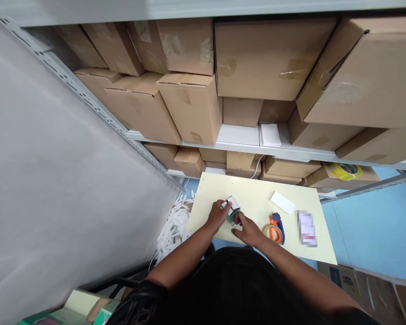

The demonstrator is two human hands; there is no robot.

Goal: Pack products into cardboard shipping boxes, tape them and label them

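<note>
A small white-and-green box [232, 205] with a dark stripe is held tilted above the cream tabletop [250, 189]. My left hand [219, 214] is closed around its left side, thumb across the white face. At the box's lower right end, the curled fingers of my right hand [248, 229] press on the green edge, while the thumb stands apart below. What the fingertips do underneath is hidden. To the right of my right hand lies an orange-and-blue tape dispenser [276, 229] with a roll of tape. Beyond it rests a flat white box [282, 202].
A blurred-out pale item [306, 229] lies on the table's right side. Shelves ahead hold several cardboard boxes [191, 108], and a yellow tape roll [345, 171] sits on one lower right. Shredded white paper [176, 225] is heaped left of the table, beside a grey wall [71, 180].
</note>
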